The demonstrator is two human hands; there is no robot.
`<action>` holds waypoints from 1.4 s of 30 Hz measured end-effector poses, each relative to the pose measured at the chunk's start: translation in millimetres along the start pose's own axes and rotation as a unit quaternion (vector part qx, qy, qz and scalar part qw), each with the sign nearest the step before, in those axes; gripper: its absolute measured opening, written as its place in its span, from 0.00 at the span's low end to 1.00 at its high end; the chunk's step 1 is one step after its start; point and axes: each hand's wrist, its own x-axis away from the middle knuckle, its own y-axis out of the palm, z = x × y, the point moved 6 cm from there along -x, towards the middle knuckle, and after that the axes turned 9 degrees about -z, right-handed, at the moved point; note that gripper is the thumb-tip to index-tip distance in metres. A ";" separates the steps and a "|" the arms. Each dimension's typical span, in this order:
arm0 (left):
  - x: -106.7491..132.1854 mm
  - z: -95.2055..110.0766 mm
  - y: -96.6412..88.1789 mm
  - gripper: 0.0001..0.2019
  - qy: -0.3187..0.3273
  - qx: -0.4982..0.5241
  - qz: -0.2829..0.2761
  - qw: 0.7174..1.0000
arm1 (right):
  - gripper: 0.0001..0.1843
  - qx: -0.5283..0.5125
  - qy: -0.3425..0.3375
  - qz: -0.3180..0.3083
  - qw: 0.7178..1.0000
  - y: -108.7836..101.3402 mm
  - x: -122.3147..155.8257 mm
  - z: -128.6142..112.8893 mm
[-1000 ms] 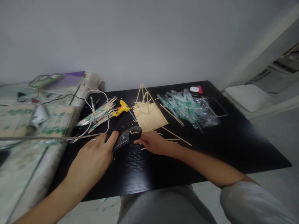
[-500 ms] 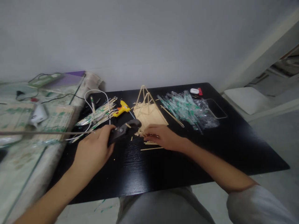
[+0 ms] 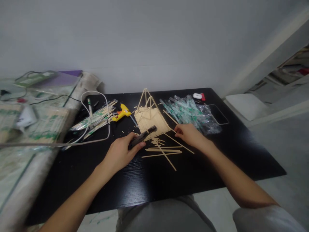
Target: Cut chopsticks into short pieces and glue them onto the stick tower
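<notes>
My left hand [image 3: 124, 149] is wrapped around dark pruning shears [image 3: 142, 137], their jaws over the front edge of a pale wooden stick model. The model has a flat base [image 3: 154, 117] of sticks laid side by side, with two upright triangular frames [image 3: 147, 100] on it. At the base's right front corner, my right hand [image 3: 189, 133] pinches a thin wooden stick [image 3: 172, 130]. Several loose sticks [image 3: 164, 150] and short cut pieces [image 3: 156, 141] lie in front of the base, some crossing one another.
A yellow glue gun [image 3: 122, 112] lies left of the model, near wrapped sticks [image 3: 98, 117] and a white cable [image 3: 107, 106]. Right of it are crumpled plastic wrappers [image 3: 183, 109], a phone-like dark slab [image 3: 218, 114] and a white case [image 3: 197, 96]. A cluttered glass table [image 3: 14, 180] adjoins the left.
My right hand has moved right, from the short pieces to the stick by the base's corner. My left hand has shifted right with the shears. More long sticks show in front.
</notes>
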 end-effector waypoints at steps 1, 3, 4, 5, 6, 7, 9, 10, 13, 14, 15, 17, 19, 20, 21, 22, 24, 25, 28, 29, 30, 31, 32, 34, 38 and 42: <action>-1.5 1.7 1.8 0.18 0.007 0.016 -0.012 1.000 | 0.04 0.002 0.003 -0.003 1.000 0.9 0.4 1.6; -3.4 4.8 5.1 0.19 0.031 0.043 -0.029 0.998 | 0.04 0.006 0.011 -0.003 1.000 0.7 1.7 2.5; -4.0 5.4 6.6 0.20 0.041 0.051 -0.034 0.997 | 0.04 0.009 0.010 0.007 1.000 -0.9 2.9 0.5; -4.6 5.3 8.2 0.21 0.047 0.055 -0.037 0.997 | 0.03 0.009 0.002 0.026 1.000 -3.5 4.7 -3.8; -5.2 4.6 9.6 0.21 0.050 0.055 -0.038 0.997 | 0.02 0.002 -0.011 0.051 0.999 -6.3 7.2 -10.3; -5.8 3.4 11.0 0.22 0.049 0.053 -0.038 0.997 | 0.03 -0.016 -0.032 0.080 0.996 -8.9 10.5 -19.0; -6.9 1.2 13.8 0.22 0.047 0.043 -0.040 0.997 | 0.08 -0.114 -0.079 0.106 0.985 -8.3 17.6 -38.6; -7.4 0.2 15.1 0.22 0.045 0.039 -0.042 0.997 | 0.09 -0.183 -0.110 0.074 0.974 -2.1 19.9 -50.5; -7.6 -2.7 17.8 0.22 0.033 0.031 -0.049 0.998 | 0.12 -0.376 -0.165 -0.037 0.911 20.8 26.1 -84.2; -7.3 -3.3 18.4 0.22 0.030 0.033 -0.052 0.998 | 0.12 -0.417 -0.167 -0.052 0.892 26.5 27.3 -91.8; -6.8 -3.8 18.8 0.22 0.027 0.035 -0.054 0.998 | 0.12 -0.452 -0.161 -0.061 0.875 31.5 27.6 -96.9; -5.5 -4.0 19.1 0.22 0.027 0.041 -0.055 0.997 | 0.13 -0.499 -0.141 -0.081 0.851 40.3 26.5 -102.5; -4.4 -4.2 19.0 0.21 0.026 0.045 -0.055 0.997 | 0.14 -0.522 -0.122 -0.101 0.838 46.2 24.7 -103.4; -4.0 -4.6 19.0 0.21 0.025 0.045 -0.056 0.997 | 0.15 -0.525 -0.116 -0.104 0.837 47.3 23.9 -102.4; -3.6 -4.9 19.2 0.21 0.025 0.045 -0.059 0.997 | 0.15 -0.524 -0.110 -0.100 0.838 47.0 23.3 -100.5; -3.3 -5.4 19.2 0.21 0.024 0.044 -0.060 0.997 | 0.16 -0.521 -0.108 -0.085 0.842 44.8 23.0 -98.0; -2.6 -6.2 19.1 0.22 0.026 0.043 -0.060 0.997 | 0.22 -0.515 -0.115 -0.047 0.848 36.9 23.3 -93.5; -2.3 -6.7 19.1 0.22 0.028 0.043 -0.061 0.997 | 0.25 -0.516 -0.128 -0.036 0.846 32.6 23.6 -92.9; -1.4 -8.1 20.8 0.24 0.038 0.043 -0.069 0.996 | 0.27 -0.528 -0.181 -0.085 0.826 26.4 23.3 -98.9; -1.2 -8.4 21.7 0.25 0.043 0.043 -0.072 0.996 | 0.26 -0.529 -0.194 -0.115 0.818 26.6 22.6 -101.8; -0.9 -8.8 22.5 0.26 0.047 0.043 -0.073 0.995 | 0.25 -0.529 -0.202 -0.141 0.812 27.3 21.6 -104.1; -0.8 -9.3 23.2 0.27 0.051 0.043 -0.075 0.995 | 0.25 -0.527 -0.206 -0.163 0.808 28.5 20.4 -105.6; -0.7 -9.8 23.7 0.27 0.052 0.045 -0.075 0.995 | 0.25 -0.527 -0.207 -0.178 0.805 29.9 18.9 -106.6; -0.6 -11.0 24.4 0.27 0.047 0.047 -0.077 0.995 | 0.26 -0.530 -0.205 -0.195 0.800 32.5 16.3 -107.6; -0.6 -11.4 22.7 0.28 0.031 0.031 -0.069 0.997 | 0.27 -0.548 -0.187 -0.199 0.791 35.1 14.8 -108.2; -1.9 -10.6 19.2 0.29 0.016 -0.019 -0.048 0.999 | 0.28 -0.558 -0.171 -0.196 0.788 35.7 16.0 -109.0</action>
